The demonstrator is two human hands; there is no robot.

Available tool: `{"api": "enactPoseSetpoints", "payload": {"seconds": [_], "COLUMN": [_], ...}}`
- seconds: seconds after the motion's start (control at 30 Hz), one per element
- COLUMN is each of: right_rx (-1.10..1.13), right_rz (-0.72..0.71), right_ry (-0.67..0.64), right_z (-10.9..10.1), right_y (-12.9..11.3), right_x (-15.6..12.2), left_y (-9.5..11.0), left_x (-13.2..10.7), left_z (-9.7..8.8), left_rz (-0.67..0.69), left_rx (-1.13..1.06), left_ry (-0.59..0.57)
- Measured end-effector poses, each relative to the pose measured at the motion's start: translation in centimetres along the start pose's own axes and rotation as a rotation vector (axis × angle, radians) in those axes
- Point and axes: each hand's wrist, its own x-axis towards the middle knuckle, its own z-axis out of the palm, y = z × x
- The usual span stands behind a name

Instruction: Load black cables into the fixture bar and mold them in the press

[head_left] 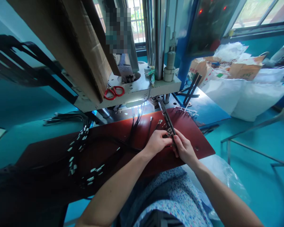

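Observation:
A long, narrow dark metal bar [167,115] slants across the right part of the reddish-brown board, its far end toward the machine. My right hand [185,147] is closed around its near end. Beside it, my left hand [157,142] has its fingers pinched at small metal pieces [169,131] on the bar; the fingertips are partly hidden. A few more small metal connectors [160,121] lie on the board just left of the bar. Black cables [132,129] with bright tips run over the board near my left hand.
A press-like machine [142,91] stands behind the reddish-brown board [204,148], with red-handled scissors [114,92] on its ledge. Bundled cables with white tags [72,164] lie at left. Black strips [191,90] stand at right, near white sacks [239,94] and a metal frame [253,151].

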Motion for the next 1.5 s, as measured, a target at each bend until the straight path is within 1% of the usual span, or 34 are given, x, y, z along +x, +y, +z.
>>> {"api": "enactPoseSetpoints", "payload": {"seconds": [0.1,0.2,0.27,0.37,0.47,0.6,0.73,0.8,0.9,1.0,1.07,1.2,1.3,1.43,1.5], "right_rx": [0.058,0.166,0.207,0.237,0.249,0.234,0.146,0.073,0.016,0.093,0.168,0.229,0.248,0.281,0.272], "right_rz": [0.021,0.025,0.014,0.017,0.026,0.025,0.001,-0.027,-0.048,-0.018,-0.011,-0.027,-0.027,-0.024,-0.016], "right_ry": [0.014,0.056,0.076,0.075,0.055,0.041,0.021,-0.004,-0.029,0.007,0.05,0.08,0.076,0.068,0.051], "right_z": [0.0,-0.2,-0.4,-0.4,-0.3,-0.2,-0.2,-0.2,-0.2,-0.2,-0.3,-0.2,-0.2,-0.4,-0.5], "right_y": [0.0,0.0,0.2,0.4,0.4,0.4,0.5,0.6,0.6,0.7,0.8,0.9,0.9,0.8,0.7], "right_x": [0.0,-0.1,-0.2,-0.4,-0.4,-0.4,-0.3,-0.2,-0.1,-0.1,-0.1,-0.2,-0.2,-0.3,-0.4], "left_y": [0.4,0.8,0.9,0.8,0.7,0.9,1.2,1.1,0.7,0.7,0.9,1.3,1.3,1.2,1.3], "left_x": [-0.1,0.1,0.3,0.7,0.9,0.9,0.8,0.7,0.5,0.5,0.7,1.1,1.0,0.9,0.9], "left_z": [-0.4,-1.0,-1.3,-1.3,-1.0,-0.8,-0.7,-0.7,-0.9,-1.5,-1.9,-2.2,-2.0,-1.7,-1.6], "left_rz": [0.028,0.026,0.011,-0.056,-0.141,-0.188,-0.219,-0.194,-0.106,-0.031,-0.015,-0.012,0.006,0.054,0.04], "left_rx": [-0.071,-0.123,-0.098,-0.084,-0.179,-0.312,-0.331,-0.313,-0.301,-0.318,-0.342,-0.342,-0.259,-0.058,-0.049], "left_ry": [-0.011,0.023,0.035,-0.017,-0.055,-0.072,-0.05,-0.033,-0.015,-0.038,-0.042,0.018,0.046,0.018,0.032]}}
